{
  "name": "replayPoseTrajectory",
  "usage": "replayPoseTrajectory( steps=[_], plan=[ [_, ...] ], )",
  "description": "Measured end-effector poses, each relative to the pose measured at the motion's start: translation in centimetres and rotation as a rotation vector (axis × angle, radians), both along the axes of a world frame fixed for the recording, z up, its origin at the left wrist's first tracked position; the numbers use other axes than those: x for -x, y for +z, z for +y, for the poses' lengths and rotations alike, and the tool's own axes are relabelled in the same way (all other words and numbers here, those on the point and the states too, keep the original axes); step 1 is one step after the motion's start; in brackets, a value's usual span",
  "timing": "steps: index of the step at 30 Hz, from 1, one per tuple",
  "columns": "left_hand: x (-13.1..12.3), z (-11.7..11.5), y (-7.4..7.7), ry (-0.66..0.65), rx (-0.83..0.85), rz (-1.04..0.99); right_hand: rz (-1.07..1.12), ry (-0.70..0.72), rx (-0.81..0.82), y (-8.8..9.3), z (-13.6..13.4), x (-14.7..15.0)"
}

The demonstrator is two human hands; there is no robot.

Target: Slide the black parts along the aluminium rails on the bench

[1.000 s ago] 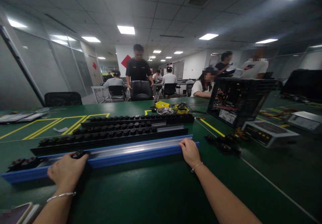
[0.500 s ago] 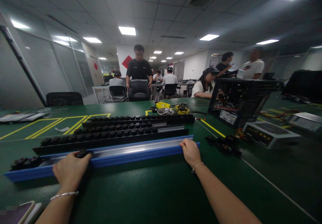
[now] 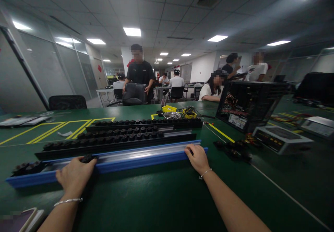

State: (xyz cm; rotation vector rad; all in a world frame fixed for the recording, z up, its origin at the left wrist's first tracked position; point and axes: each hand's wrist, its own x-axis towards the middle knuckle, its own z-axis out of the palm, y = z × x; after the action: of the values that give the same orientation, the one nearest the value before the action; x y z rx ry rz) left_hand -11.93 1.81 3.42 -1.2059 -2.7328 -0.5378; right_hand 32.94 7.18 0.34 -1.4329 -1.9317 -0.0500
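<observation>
A long blue channel rail [image 3: 146,162] with a bright metal strip inside lies slantwise on the green table in front of me. Several black knobby parts [image 3: 26,169] sit in its left end. My left hand [image 3: 75,176] is closed over the rail's left part, thumb and fingers around a black knobby part [image 3: 88,158] in the channel. Near the right end, my right hand [image 3: 197,158] has its fingers curled onto the rail. A small dark patch shows under those fingers, and I cannot make out what it is.
Behind lie black rails [image 3: 117,143] filled with rows of black parts. Yellow trays [image 3: 169,109] and a round metal dish [image 3: 172,115] stand farther back. To the right are loose black parts [image 3: 233,150], an open computer case [image 3: 250,103] and a power supply [image 3: 281,140]. A phone [image 3: 19,221] lies lower left.
My right hand has shifted slightly left along the rail, and a dark patch now shows under its fingers. The left hand stays nearly still. A person behind the table has moved left with a chair.
</observation>
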Motion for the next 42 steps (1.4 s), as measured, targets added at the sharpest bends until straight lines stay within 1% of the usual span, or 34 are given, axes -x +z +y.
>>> replayPoseTrajectory(
  steps=[5, 11, 17, 26, 34, 42],
  plan=[
    [-0.2, 0.0, 0.2, -0.008, 0.012, -0.01, -0.051, 0.023, 0.008, 0.2, -0.4, 0.2],
    [-0.4, 0.4, -0.2, 0.018, -0.004, -0.013, -0.077, 0.018, 0.027, 0.5, -0.6, 0.3],
    [-0.3, 0.6, -0.4, 0.0, -0.01, -0.027, -0.071, 0.021, 0.029, 0.6, -0.8, 0.3],
    [-0.9, 0.7, 0.0, 0.006, -0.009, -0.055, -0.06, 0.026, 0.023, 0.6, -0.7, 0.2],
    [-0.9, 0.8, -0.3, -0.009, -0.022, -0.038, -0.069, 0.015, 0.01, 0.6, -0.7, 0.3],
    [-1.6, 0.7, -0.1, -0.026, -0.027, -0.048, -0.085, 0.012, 0.011, 0.5, -0.7, 0.4]
  ],
)
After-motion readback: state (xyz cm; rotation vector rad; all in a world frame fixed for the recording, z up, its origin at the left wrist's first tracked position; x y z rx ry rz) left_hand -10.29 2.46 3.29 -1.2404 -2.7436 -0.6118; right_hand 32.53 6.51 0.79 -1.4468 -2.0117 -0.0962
